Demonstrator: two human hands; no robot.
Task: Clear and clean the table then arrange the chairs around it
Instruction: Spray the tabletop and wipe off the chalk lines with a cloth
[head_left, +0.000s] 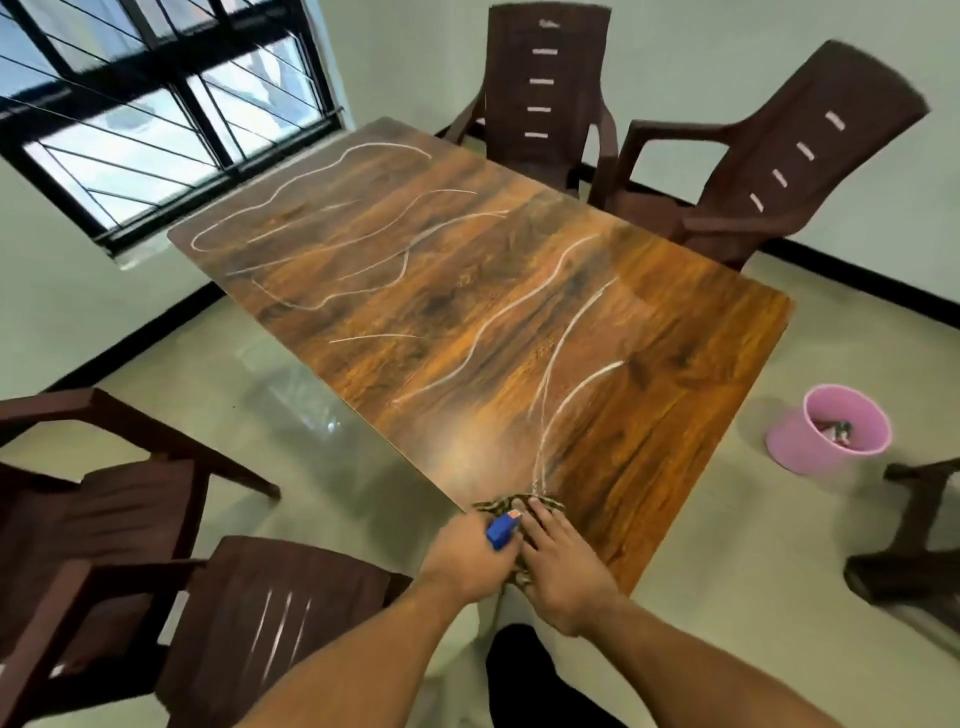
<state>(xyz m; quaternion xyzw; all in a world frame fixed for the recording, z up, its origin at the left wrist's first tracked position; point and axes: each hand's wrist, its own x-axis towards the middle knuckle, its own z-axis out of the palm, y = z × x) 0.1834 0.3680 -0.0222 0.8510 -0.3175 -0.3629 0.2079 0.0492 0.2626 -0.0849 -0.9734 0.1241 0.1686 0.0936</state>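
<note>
A wooden table (467, 291) with long white squiggly lines of liquid across its top fills the middle. At its near corner lies a dark patterned cloth (517, 505). My right hand (563, 566) rests flat on the cloth, fingers spread. My left hand (462, 558) is closed around a small blue bottle (502, 530) right beside the cloth. Brown plastic chairs stand around: one at the far end (540, 93), one at the far right (779, 166), two at the near left (93, 499) (270, 613).
A pink bin (826, 436) with scraps inside stands on the floor right of the table. Part of another brown chair (914, 535) shows at the right edge. A barred window (156, 114) is on the left wall. The floor is shiny tile.
</note>
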